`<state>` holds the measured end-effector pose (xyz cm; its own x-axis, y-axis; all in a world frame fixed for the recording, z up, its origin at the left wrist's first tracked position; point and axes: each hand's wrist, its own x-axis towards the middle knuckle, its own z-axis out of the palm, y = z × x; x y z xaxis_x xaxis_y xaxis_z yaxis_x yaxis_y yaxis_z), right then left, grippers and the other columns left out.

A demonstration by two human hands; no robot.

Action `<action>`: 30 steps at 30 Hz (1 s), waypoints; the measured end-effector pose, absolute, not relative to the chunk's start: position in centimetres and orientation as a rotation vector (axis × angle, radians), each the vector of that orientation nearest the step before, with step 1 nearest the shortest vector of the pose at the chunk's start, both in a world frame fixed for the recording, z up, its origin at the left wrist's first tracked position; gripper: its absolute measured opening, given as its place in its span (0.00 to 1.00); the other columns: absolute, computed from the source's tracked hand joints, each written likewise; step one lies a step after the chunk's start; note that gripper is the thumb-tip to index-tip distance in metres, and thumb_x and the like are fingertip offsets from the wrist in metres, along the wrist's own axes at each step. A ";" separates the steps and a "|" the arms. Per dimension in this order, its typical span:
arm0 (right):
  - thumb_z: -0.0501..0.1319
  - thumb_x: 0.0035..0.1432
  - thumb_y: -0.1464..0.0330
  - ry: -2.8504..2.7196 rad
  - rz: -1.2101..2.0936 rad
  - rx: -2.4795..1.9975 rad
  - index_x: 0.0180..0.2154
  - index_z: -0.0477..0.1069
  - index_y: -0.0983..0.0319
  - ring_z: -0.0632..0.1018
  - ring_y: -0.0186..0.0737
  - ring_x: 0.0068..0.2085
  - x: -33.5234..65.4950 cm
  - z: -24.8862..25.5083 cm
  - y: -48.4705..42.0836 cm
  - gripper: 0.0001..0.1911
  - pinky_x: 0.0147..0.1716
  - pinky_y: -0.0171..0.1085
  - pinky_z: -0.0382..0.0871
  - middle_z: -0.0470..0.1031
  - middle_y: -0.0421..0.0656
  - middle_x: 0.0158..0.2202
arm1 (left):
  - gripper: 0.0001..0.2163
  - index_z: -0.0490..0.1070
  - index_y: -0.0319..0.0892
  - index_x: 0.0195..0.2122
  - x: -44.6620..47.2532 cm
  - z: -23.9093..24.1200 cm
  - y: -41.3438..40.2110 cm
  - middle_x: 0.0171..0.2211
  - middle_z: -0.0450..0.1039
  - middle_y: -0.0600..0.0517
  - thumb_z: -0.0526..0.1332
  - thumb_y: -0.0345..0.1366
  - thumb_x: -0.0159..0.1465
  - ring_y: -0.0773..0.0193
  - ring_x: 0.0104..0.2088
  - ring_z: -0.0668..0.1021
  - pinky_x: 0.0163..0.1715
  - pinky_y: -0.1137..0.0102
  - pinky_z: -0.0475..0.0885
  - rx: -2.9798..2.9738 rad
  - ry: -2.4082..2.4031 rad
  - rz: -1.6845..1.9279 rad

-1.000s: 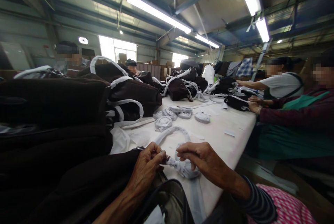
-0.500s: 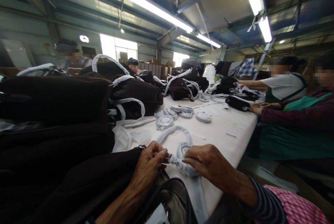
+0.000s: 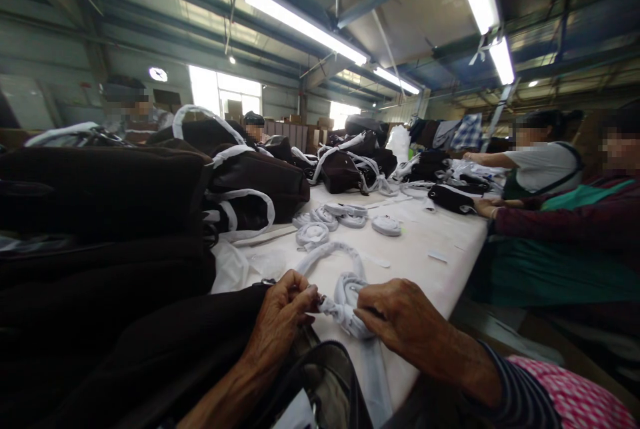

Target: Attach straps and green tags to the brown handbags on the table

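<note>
My left hand [image 3: 283, 312] is closed in a pinch on the dark end of a strap wrapped in white padding. Beside it lies the rest of that wrapped strap [image 3: 345, 288], wound into a loose coil on the table, with one loop arching behind. My right hand [image 3: 407, 322] has its fingers pressed together at the coil's right edge, gripping the white wrap; the fingertips are partly hidden. Below my hands an unzipped dark bag [image 3: 345, 366] gapes, with a white paper [image 3: 297, 409] inside. A pale flat strip [image 3: 375, 376] hangs over the table edge.
Several coiled white straps [image 3: 313, 234] lie on the white table [image 3: 420, 262]. Dark bags [image 3: 100, 196] are stacked high at left, and more bags [image 3: 340, 169] with wrapped handles stand further back. Co-workers sit along the right, one with hands on a black bag [image 3: 453, 199].
My right hand has shifted slightly right against the coil. The left hand keeps its pinch on the strap end. The whole view has moved a little.
</note>
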<state>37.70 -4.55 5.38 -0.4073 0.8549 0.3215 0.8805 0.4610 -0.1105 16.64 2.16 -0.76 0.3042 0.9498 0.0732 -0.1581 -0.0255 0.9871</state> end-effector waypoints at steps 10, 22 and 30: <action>0.64 0.58 0.73 -2.394 -0.115 -1.464 0.23 0.62 0.61 0.64 0.33 0.24 36.0 6.4 -4.0 0.15 0.29 0.38 0.48 0.64 0.35 0.19 | 0.16 0.67 0.42 0.29 16.7 -0.5 2.2 0.29 0.79 0.51 0.70 0.46 0.56 0.64 0.32 0.78 0.27 0.76 0.70 1.249 0.821 1.074; 0.62 0.68 0.64 -2.426 0.016 -1.600 0.33 0.74 0.60 0.73 0.37 0.32 35.5 5.9 -3.3 0.10 0.33 0.36 0.53 0.76 0.39 0.28 | 0.18 0.72 0.40 0.26 16.4 -0.1 2.4 0.23 0.73 0.55 0.75 0.48 0.51 0.74 0.19 0.68 0.19 0.79 0.64 1.261 0.818 1.106; 0.68 0.62 0.59 -2.315 0.073 -1.456 0.39 0.75 0.60 0.76 0.39 0.34 34.0 3.9 -1.9 0.11 0.34 0.35 0.56 0.78 0.40 0.31 | 0.19 0.72 0.39 0.24 16.0 1.0 1.9 0.18 0.69 0.56 0.74 0.49 0.51 0.70 0.20 0.69 0.22 0.76 0.65 1.355 0.849 1.101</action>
